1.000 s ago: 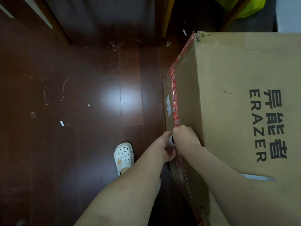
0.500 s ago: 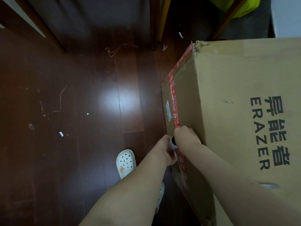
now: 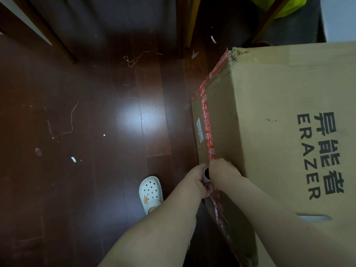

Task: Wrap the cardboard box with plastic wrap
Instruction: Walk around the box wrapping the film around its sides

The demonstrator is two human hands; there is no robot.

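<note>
- The cardboard box (image 3: pixel 279 132) stands on the dark wooden floor (image 3: pixel 86 189) and fills the picture from 1 to 5 o'clock. "ERAZER" and some characters are printed in black on its top face.
- A strip of red tape (image 3: pixel 207 122) runs down the box's near vertical edge. A small white label (image 3: pixel 199 130) sits just beside it, at the tape's 9 o'clock.
- Both hands meet at that taped edge, at about 5 o'clock from the middle of the picture.
- The left hand (image 3: pixel 195 181) has its grip closed, with the fingers curled round the roll of plastic wrap (image 3: pixel 206 173). Only the roll's dark round core end shows between the two hands.
- The right hand (image 3: pixel 224 172) lies at the roll's 3 o'clock, with its grip also closed in a tight fist against the roll and the box side. Its fingers seem to be wrapped round the roll, though their tips are hidden.
- A clear sheet of film (image 3: pixel 218 208) stretches from the roll toward 5 o'clock and lies over the lower side of the box, where the red tape shows through it.
- A cut-out handle slot (image 3: pixel 314 217) is in the box's top face at 4 o'clock.
- A white clog (image 3: pixel 151 191) rests on the floor at 6 o'clock, just left of the left forearm.
- Bits of string (image 3: pixel 134 58) and paper scraps lie on the floor from 9 to 12 o'clock.
</note>
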